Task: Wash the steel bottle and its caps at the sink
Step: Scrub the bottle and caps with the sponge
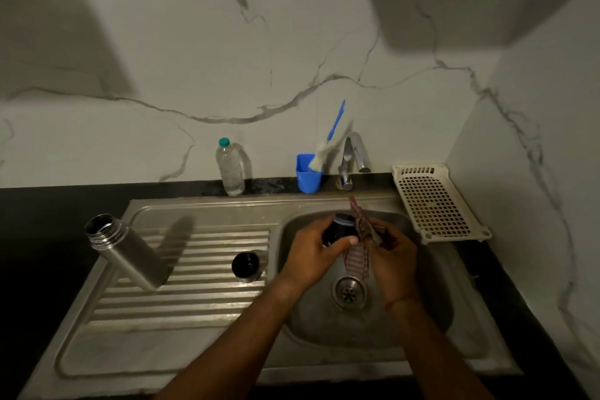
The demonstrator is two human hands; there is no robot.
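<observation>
Over the round steel basin (324,328), the left hand (311,250) curled its fingers round a dark cylindrical cap (339,229). The right hand (393,256) pinched a ribbed, striped cloth (357,261) against it. The open brushed-steel bottle (130,253) stood left on the ridged drainboard (194,302), near a second dark cap (245,266).

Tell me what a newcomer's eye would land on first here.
Over the steel sink basin, the left hand grips a dark round cap while the right hand holds a striped reddish cloth against it. On the ribbed drainboard to the left, the brushed-steel bottle stands uncapped near a second dark cap.
</observation>
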